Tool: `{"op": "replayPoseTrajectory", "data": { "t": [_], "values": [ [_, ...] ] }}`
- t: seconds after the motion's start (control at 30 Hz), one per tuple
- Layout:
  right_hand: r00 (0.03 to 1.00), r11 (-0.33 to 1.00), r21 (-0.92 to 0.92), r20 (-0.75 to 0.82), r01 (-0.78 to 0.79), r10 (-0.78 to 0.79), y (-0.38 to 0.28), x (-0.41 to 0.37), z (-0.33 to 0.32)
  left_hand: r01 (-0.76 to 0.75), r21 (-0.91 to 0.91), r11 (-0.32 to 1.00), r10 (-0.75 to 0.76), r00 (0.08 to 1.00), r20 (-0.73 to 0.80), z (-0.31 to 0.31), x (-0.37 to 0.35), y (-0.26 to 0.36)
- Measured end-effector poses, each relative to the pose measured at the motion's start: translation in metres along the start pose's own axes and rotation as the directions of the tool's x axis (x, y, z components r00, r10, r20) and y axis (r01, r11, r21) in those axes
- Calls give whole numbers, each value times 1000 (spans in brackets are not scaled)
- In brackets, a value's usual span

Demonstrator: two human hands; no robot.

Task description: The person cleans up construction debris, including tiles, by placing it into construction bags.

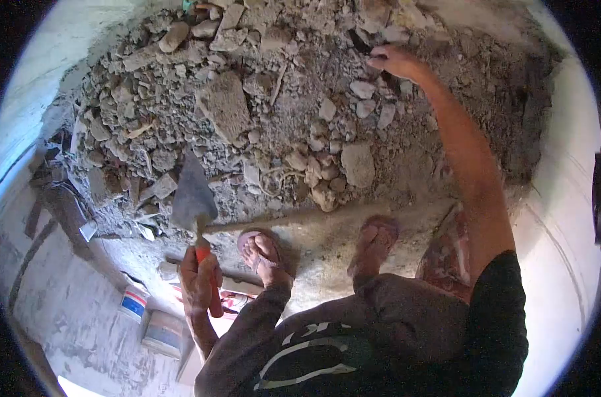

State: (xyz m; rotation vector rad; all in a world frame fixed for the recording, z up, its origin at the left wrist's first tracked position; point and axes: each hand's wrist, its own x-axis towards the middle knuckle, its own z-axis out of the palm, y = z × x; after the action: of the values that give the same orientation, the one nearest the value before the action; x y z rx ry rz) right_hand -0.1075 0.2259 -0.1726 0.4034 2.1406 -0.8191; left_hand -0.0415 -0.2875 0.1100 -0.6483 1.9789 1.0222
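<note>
My left hand is wrapped round the red handle of a pointed trowel, its grey blade directed up and away from me over the near edge of the rubble. Far off to the right, my right hand reaches down to the rubble pile. Its fingers are bent and close together near a dark gap among the stones; what they hold, if anything, cannot be made out. Just below that hand lie several pale stones. A large flat chunk rests in the pile between my hands.
My sandalled feet stand on a dusty floor strip before the pile. A blockish stone lies near its front edge. Containers stand at lower left. A reddish sack is beside my right leg. Pale walls curve along both sides.
</note>
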Motion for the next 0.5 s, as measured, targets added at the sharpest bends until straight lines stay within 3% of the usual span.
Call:
{"op": "replayPoseTrajectory", "data": {
  "t": [0.03, 0.07, 0.13, 0.2, 0.27, 0.33, 0.43, 0.5],
  "values": [
    [985, 997, 62, -168, 44, -33, -3, -11, 12, 64, 52, 997, -65, 998, 14, -1, 1, 2],
    [984, 996, 74, -176, 47, -33, -4, -15, 20, 56, 64, 996, -57, 998, 10, 0, 0, 3],
    [975, 949, 316, -216, 24, 47, -7, -21, 28, 13, 120, 993, -17, 999, 33, 5, 0, 4],
    [982, 920, 391, -168, -11, 84, -9, -25, 29, -36, 78, 996, 30, 997, 69, 8, -3, 10],
    [965, 982, 191, -257, 2, 48, -11, -23, 36, -108, 125, 986, 94, 990, 107, 15, -7, 21],
    [946, 985, 172, -322, 27, 30, -8, -20, 49, -189, 184, 965, 169, 979, 118, 16, -10, 18],
    [867, 986, -19, -474, 168, -157, -11, -22, 56, -184, 175, 967, 159, 976, 146, 22, -20, 16],
    [867, 987, -62, -472, 150, -161, -25, -53, 52, -186, 161, 969, 163, 976, 145, 22, -30, 11]
  ]
}}
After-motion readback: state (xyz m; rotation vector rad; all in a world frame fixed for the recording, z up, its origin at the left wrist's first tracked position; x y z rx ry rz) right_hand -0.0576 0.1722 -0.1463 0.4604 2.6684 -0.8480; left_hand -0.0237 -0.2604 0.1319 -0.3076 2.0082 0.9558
